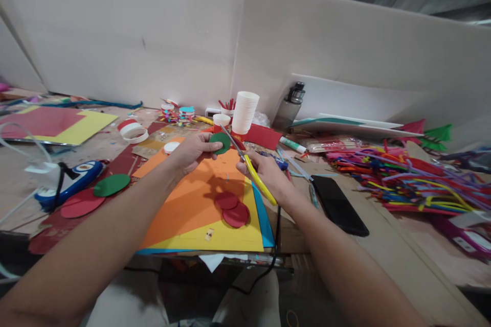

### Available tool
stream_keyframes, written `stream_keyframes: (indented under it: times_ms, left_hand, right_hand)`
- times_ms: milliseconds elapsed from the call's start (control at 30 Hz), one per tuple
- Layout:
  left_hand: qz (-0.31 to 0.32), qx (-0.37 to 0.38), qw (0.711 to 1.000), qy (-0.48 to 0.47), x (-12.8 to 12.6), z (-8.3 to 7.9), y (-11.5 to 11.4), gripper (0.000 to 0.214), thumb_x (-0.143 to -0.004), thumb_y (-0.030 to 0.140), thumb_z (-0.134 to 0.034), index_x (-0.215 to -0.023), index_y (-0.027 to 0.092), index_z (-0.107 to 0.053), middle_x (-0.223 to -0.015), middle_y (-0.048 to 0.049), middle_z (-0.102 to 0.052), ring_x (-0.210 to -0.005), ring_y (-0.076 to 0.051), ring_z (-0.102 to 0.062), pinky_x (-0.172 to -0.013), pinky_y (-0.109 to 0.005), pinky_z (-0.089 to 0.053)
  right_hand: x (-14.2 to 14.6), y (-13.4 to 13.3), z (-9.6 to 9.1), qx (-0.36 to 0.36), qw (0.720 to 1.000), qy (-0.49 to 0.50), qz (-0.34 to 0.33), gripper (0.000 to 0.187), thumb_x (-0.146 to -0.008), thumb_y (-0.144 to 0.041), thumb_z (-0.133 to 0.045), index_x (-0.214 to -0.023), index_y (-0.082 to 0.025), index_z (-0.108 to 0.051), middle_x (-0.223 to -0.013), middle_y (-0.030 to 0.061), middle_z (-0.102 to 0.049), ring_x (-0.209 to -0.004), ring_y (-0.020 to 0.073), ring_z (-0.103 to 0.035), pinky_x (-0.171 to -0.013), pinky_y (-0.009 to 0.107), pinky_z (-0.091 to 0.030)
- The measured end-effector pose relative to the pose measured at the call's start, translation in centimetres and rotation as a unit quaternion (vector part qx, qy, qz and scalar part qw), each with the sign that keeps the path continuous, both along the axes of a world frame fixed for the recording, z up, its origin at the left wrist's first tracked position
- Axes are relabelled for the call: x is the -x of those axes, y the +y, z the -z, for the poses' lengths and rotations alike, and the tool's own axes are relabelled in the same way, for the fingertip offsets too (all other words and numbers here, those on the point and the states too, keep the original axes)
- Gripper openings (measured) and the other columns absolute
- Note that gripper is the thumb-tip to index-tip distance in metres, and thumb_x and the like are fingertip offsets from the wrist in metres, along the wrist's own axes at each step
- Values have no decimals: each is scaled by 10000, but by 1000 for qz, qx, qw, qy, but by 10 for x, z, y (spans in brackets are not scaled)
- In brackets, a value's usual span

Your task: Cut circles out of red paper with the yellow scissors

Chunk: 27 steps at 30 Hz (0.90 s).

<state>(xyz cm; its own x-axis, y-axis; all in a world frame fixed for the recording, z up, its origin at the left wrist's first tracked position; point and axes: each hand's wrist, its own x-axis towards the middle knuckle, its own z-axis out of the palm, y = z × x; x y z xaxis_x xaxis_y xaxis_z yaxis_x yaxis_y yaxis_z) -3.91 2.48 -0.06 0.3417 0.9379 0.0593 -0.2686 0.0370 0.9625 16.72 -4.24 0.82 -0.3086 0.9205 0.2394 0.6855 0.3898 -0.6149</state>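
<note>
Between thumb and fingers, my left hand (195, 152) pinches a small green paper circle (220, 143) above the worktable. My right hand (267, 171) grips scissors with yellow handles (258, 179), their blades pointing up and left beside the circle's right edge. Whether the blades touch the paper, I cannot tell. Below the hands lie two overlapping red paper circles (235, 213) on orange and yellow sheets (184, 212). Larger green (111, 185) and red (82, 203) ovals of paper rest to the left.
A tall stack of white paper cups (245, 112) stands behind my hands. At right are a black phone (339, 204) and a heap of colourful pipe cleaners (414, 173). A blue-and-white device (69, 184) and a white paper ring (136, 135) sit left. A dark cable (276, 240) hangs over the front edge.
</note>
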Motion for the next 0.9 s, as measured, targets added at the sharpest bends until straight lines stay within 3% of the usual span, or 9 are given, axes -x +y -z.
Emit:
stream_keyframes:
  times_ms: [267, 433, 567, 700, 800, 900]
  left_hand:
    - [34, -5, 993, 109, 12, 3, 12, 192, -560, 216, -817, -594, 123, -653, -617, -61, -618, -512, -98, -511, -469, -199, -367]
    - [10, 18, 987, 162, 27, 11, 28, 233, -555, 194, -824, -530, 127, -602, -489, -57, -556, -391, -77, -436, -379, -191, -171]
    - [-25, 20, 993, 118, 38, 12, 38, 198, -547, 201, -822, -587, 135, -639, -472, -41, -555, -371, -82, -423, -377, -198, -192]
    - [-64, 10, 993, 102, 40, 14, 41, 193, -535, 187, -831, -601, 129, -660, -517, -52, -598, -390, -79, -445, -389, -200, -220]
    - [-68, 18, 994, 89, 36, 17, 40, 197, -542, 180, -836, -626, 130, -665, -521, -58, -604, -383, -83, -453, -387, -207, -207]
    - [-63, 25, 996, 58, 32, 19, 38, 212, -531, 150, -841, -630, 144, -654, -509, -43, -601, -368, -79, -438, -384, -209, -189]
  right_hand:
    - [-1, 1, 1, 31, 999, -17, -5, 477, -840, -605, -544, -839, -142, -659, -714, 14, -590, -654, 130, -492, -589, 237, -342]
    - [-6, 7, 14, 76, 994, -72, 32, 368, -840, -513, -604, -915, -174, -723, -841, 78, -711, -736, 195, -625, -618, 262, -416]
    - [-7, 11, 25, 46, 989, -132, 48, 344, -793, -395, -689, -1079, -206, -707, -1011, 106, -730, -891, 247, -667, -707, 284, -443]
    - [-2, 8, 27, 15, 982, -189, -4, 354, -774, -196, -640, -1126, -173, -672, -988, 114, -721, -862, 234, -654, -709, 287, -441]
    - [0, 8, 24, -2, 979, -197, -50, 321, -783, -163, -601, -1093, -175, -685, -993, 100, -717, -894, 219, -644, -765, 291, -449]
    - [-2, 19, 22, -17, 988, -152, 10, 255, -853, -218, -552, -1051, -169, -705, -1027, 101, -713, -922, 200, -640, -831, 295, -451]
